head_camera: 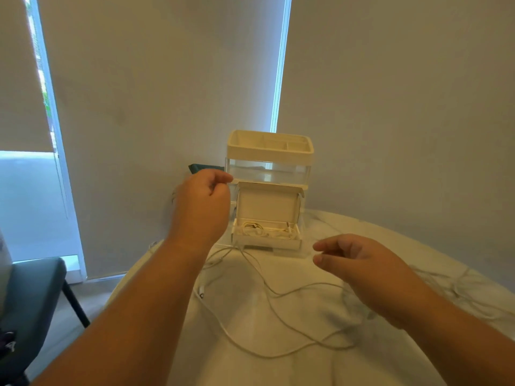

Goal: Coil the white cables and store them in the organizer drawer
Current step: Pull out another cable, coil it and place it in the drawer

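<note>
Marble table [245,371]: white cable [267,291] sprawls at six o'clock from the organizer [269,147]. I see left hand [203,201] curled, hold unclear; right hand [359,263] relaxed, empty.

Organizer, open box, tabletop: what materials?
Organizer: likely plastic, matte cream top tray over a clear glossy section you can see through. Box: looks like matte white cardboard, folded flaps on the lid. Tabletop: marble or marble-look, white with grey veins; can't tell which.

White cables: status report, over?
Left hand raised, curled, grip unclear; right hand open. White cable loose on table, uncoiled. Open box before organizer holds coiled cables.
</note>
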`<act>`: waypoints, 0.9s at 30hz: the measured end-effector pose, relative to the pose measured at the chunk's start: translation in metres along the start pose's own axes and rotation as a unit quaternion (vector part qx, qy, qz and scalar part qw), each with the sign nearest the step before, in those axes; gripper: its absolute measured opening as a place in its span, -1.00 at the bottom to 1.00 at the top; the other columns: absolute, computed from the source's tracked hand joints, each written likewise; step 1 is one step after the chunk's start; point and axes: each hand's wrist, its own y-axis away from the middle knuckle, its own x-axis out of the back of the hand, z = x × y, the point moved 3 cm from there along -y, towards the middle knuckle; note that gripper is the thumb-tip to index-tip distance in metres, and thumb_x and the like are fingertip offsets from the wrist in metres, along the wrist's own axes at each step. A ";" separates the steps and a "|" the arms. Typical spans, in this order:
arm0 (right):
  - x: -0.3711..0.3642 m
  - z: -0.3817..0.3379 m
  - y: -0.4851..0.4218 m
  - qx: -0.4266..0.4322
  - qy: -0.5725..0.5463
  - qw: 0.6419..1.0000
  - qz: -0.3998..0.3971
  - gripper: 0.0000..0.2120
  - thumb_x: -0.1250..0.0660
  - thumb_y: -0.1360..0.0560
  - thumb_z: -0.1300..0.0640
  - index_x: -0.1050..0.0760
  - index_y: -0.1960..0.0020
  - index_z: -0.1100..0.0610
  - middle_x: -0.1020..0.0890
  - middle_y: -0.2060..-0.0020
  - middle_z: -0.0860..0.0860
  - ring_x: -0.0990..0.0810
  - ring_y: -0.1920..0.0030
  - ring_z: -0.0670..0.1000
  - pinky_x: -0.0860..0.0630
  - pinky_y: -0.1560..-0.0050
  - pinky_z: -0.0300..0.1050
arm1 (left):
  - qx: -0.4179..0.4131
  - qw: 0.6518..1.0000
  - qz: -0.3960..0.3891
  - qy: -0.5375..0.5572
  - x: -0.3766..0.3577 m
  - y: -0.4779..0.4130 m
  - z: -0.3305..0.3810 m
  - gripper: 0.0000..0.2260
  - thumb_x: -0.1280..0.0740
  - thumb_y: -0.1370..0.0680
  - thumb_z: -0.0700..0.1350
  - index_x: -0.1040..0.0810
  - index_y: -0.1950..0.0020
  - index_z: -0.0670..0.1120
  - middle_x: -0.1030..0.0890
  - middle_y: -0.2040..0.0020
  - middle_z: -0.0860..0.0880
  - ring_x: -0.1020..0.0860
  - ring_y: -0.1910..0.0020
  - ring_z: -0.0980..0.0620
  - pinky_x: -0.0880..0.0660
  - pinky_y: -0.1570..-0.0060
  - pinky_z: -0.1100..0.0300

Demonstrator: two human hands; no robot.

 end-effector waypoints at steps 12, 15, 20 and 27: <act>-0.035 0.039 0.048 0.079 0.136 0.987 -0.026 -0.70 -0.38 -0.50 -0.11 -0.47 -0.22 -0.25 -0.53 -0.04 -0.33 -0.44 -0.07 -0.36 -0.33 0.02 -0.46 | 0.135 0.984 -0.057 -0.105 -0.003 0.057 -0.051 -0.81 -0.24 -0.59 -0.23 -0.45 -0.12 0.04 -0.49 -0.09 0.01 -0.48 0.00 0.05 -0.52 0.01 0.15; -0.033 0.040 0.047 0.097 0.141 0.984 -0.044 -0.71 -0.39 -0.49 -0.12 -0.51 -0.21 -0.21 -0.55 -0.04 -0.31 -0.46 -0.08 -0.35 -0.34 0.03 -0.48 | 0.153 0.983 -0.023 -0.098 0.013 0.049 -0.065 -0.85 -0.21 -0.62 -0.20 -0.46 -0.15 -0.03 -0.52 -0.06 -0.04 -0.47 0.04 0.03 -0.39 0.20 0.28; -0.035 0.037 0.049 0.144 0.155 0.975 -0.069 -0.72 -0.44 -0.46 -0.12 -0.53 -0.15 -0.25 -0.52 -0.07 -0.34 -0.41 -0.15 -0.37 -0.30 -0.17 -0.50 | 0.170 0.980 0.003 -0.102 0.015 0.043 -0.072 -0.87 -0.13 -0.67 -0.13 -0.47 -0.07 -0.06 -0.54 0.03 -0.09 -0.45 0.16 0.06 -0.37 0.29 0.25; -0.074 0.023 0.050 0.222 0.245 0.923 -0.195 -0.70 -0.33 -0.53 -0.12 -0.53 -0.26 -0.19 -0.46 -0.01 -0.28 -0.41 -0.15 -0.15 -0.36 -0.24 -0.25 | 0.174 0.961 -0.194 -0.095 -0.008 0.044 -0.065 -0.86 -0.26 -0.59 -0.18 -0.63 0.00 -0.12 -0.62 0.09 -0.08 -0.55 0.14 0.03 -0.52 0.02 0.13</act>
